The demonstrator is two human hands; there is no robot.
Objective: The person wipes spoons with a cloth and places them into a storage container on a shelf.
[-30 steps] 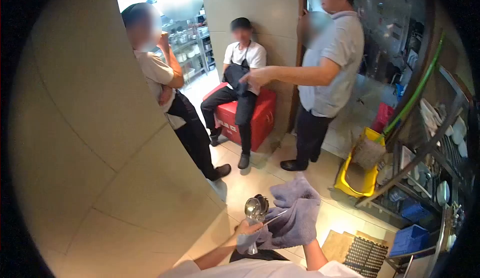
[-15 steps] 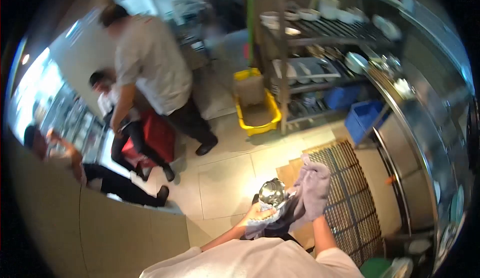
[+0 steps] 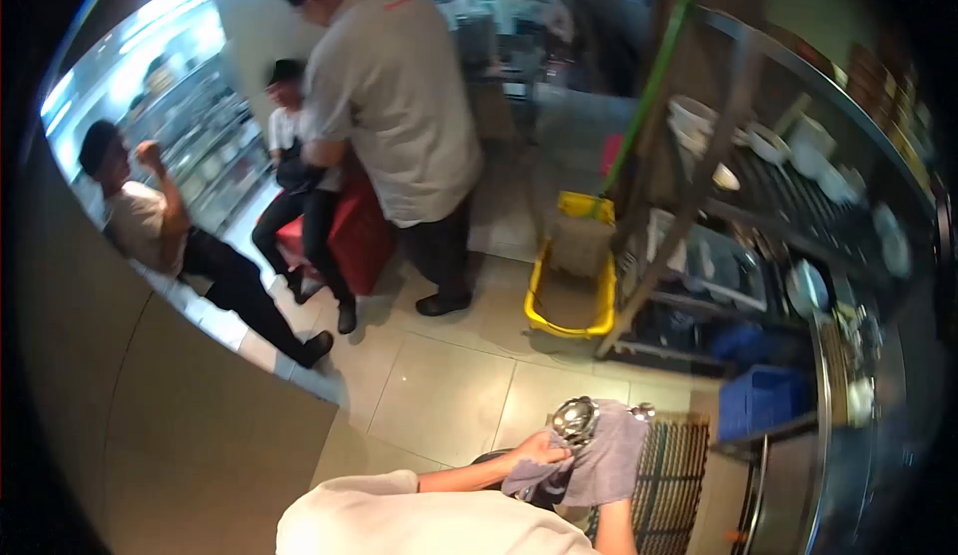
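Observation:
In front of my body, low in the view, a shiny round metal bowl (image 3: 575,419) rests against a grey-purple cloth (image 3: 609,455). My left hand (image 3: 540,449) is closed at the bowl's lower side, with a fold of the cloth in its fingers. The cloth drapes over my right hand, hiding its fingers; only the forearm (image 3: 617,530) comes out below. A small shiny metal piece (image 3: 643,411) pokes out past the cloth's upper right edge.
Three people are at the left: one standing (image 3: 399,106), one sitting on a red box (image 3: 354,241), one by the wall edge. A yellow mop bucket (image 3: 571,320) stands ahead. At right are a dish rack (image 3: 743,206), a blue crate (image 3: 763,402) and a floor mat (image 3: 669,485).
My view has swung right-to-left, so the room sits further right. The bowl has turned from its open side to a rounded side, and the cloth now lies lower against it.

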